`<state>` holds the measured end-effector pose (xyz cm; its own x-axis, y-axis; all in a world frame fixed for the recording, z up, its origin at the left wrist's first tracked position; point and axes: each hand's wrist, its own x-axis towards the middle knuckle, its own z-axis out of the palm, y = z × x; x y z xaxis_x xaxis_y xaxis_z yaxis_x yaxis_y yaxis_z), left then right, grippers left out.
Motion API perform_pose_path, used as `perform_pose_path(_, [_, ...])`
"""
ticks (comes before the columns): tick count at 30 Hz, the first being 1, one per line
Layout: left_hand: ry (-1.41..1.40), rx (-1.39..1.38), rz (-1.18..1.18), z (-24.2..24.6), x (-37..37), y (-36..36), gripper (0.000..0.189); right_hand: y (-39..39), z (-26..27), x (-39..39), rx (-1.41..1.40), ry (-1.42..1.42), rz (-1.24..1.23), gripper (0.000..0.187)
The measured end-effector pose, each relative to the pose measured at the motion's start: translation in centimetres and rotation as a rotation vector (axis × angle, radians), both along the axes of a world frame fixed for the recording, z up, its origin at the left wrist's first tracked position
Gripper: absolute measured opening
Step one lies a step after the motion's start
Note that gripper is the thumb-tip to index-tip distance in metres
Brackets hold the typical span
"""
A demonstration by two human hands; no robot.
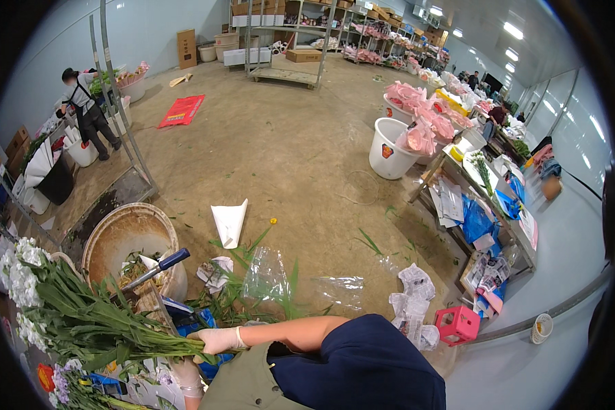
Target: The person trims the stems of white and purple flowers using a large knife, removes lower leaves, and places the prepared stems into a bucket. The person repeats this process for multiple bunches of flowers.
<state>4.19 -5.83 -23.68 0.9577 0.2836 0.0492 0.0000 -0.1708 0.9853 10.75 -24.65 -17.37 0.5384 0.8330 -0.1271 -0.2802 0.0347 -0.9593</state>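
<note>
My right hand (216, 340), in a pale thin glove, grips the lower stems of a bunch of white flowers (26, 274) with long green leaves. The bunch reaches out to the left, flower heads at the far end. My left hand (187, 376), gloved too, is under the same stems near their cut ends; its fingers are hidden. Behind the bunch rises a metal lever with a blue grip (174, 259), its lower end hidden by leaves. Lilac flowers (61, 383) with green stems lie below the bunch, at the lower left.
A large stained tub (130, 225) with plant scraps stands beyond the bunch. Cut leaves, clear film and crumpled newspaper (410, 297) litter the floor. A pink stool (456, 325), a cluttered table (492, 205) and tubs of wrapped flowers are at right. A person (84, 107) stands at far left.
</note>
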Motion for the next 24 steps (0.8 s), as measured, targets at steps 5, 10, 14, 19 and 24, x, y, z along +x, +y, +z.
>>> perform_pose_path(5, [-0.019, 0.038, 0.105, -0.8, 0.3, -0.5, 0.032, -0.2, 0.3, 0.3, -0.076, -0.021, -0.046, 0.065])
perform_pose_path(10, [-0.052, 0.050, 0.049, -0.8, 0.9, -0.4, 0.032, -0.3, -0.1, 0.5, -0.060, 0.009, -0.069, 0.065])
perform_pose_path(14, [-0.142, 0.244, 0.037, -0.7, 0.9, -0.5, 0.033, -0.2, -1.1, 0.4, -0.056, 0.016, -0.109, 0.061])
perform_pose_path(19, [-0.320, 0.390, -0.121, -0.4, 0.3, -0.3, 0.034, 0.1, -1.9, 0.7, -0.085, 0.031, -0.115, 0.055])
perform_pose_path(24, [-0.184, 0.205, -0.039, 0.0, 0.0, -0.8, 0.038, -0.3, -1.3, 0.7, -0.087, 0.031, -0.121, 0.052])
